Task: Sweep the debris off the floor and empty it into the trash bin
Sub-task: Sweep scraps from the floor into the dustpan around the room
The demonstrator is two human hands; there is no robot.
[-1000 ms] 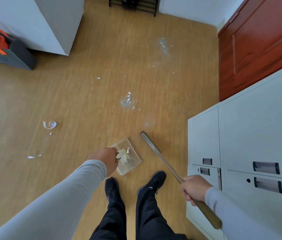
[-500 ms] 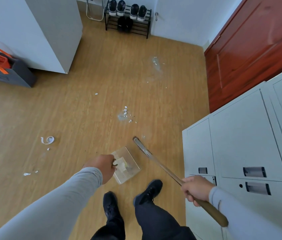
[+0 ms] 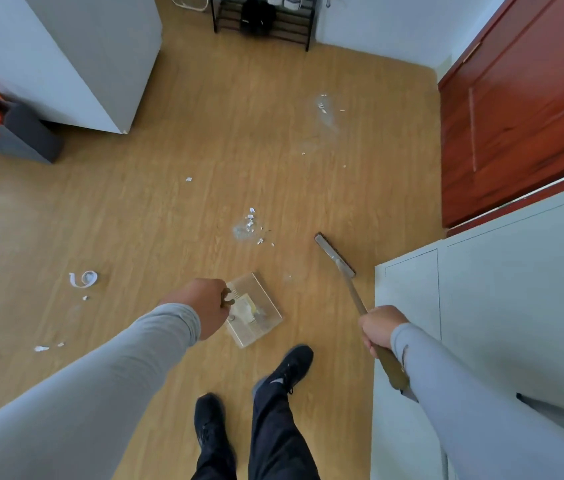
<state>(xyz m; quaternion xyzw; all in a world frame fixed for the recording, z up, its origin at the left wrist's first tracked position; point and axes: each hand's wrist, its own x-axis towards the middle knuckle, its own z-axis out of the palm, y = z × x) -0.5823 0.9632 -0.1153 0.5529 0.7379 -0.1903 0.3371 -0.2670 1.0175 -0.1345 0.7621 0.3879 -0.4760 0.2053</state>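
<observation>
My left hand grips the handle of a clear plastic dustpan held low over the wooden floor, with some pale scraps inside it. My right hand grips the brown handle of a broom, whose flat head sits on the floor ahead and to the right of the dustpan. A small pile of white debris lies just beyond the dustpan. A curled white strip and small white bits lie to the left. More dust and chips lie farther ahead. No trash bin is in view.
Grey metal lockers stand close on my right, with a red-brown door behind them. A white cabinet and an orange-and-grey bag sit at the left. A shoe rack stands against the far wall. My feet are below the dustpan.
The broom head has swung right and forward, away from the dustpan. My view has tilted and I have stepped forward; the dustpan stays in my left hand.
</observation>
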